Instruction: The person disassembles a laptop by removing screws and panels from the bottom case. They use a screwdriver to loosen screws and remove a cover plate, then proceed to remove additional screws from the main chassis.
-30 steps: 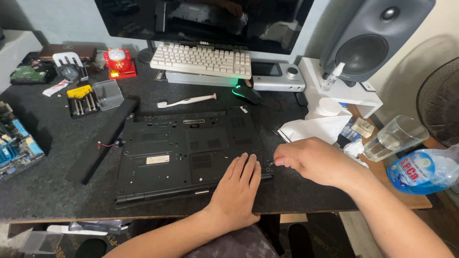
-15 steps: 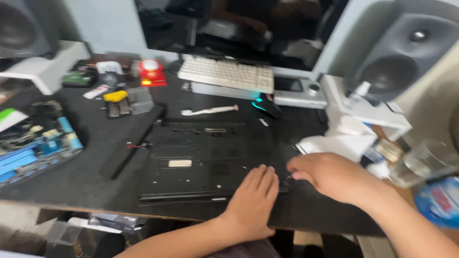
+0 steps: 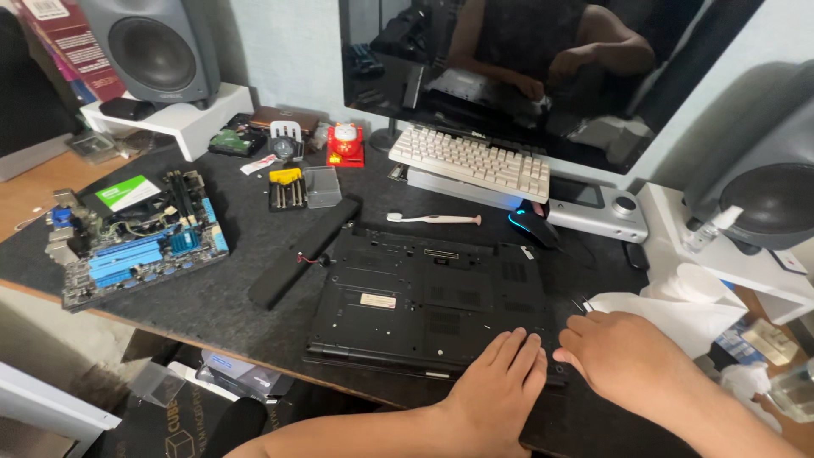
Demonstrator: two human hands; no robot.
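A black laptop [image 3: 424,301] lies upside down on a dark desk mat [image 3: 212,288], its bottom panel facing up. My left hand [image 3: 500,386] rests flat on the laptop's near right corner, fingers together and holding nothing. My right hand [image 3: 632,356] lies just to its right at the laptop's right edge, fingers curled down toward the mat; whether it pinches anything small is hidden. A long black battery bar [image 3: 307,250] lies loose beside the laptop's left side. A white toothbrush [image 3: 434,219] lies behind the laptop.
A blue motherboard [image 3: 136,237] sits at the left. Behind are a screwdriver bit case [image 3: 287,187], a clear box [image 3: 322,185], a red figurine [image 3: 345,144], a white keyboard [image 3: 471,161], a lit mouse [image 3: 532,227], a monitor [image 3: 543,68], speakers [image 3: 153,47] and white tissue [image 3: 678,305].
The view has swung left, bringing the motherboard and left speaker into sight. Both hands stay at the laptop's near right corner with little movement.
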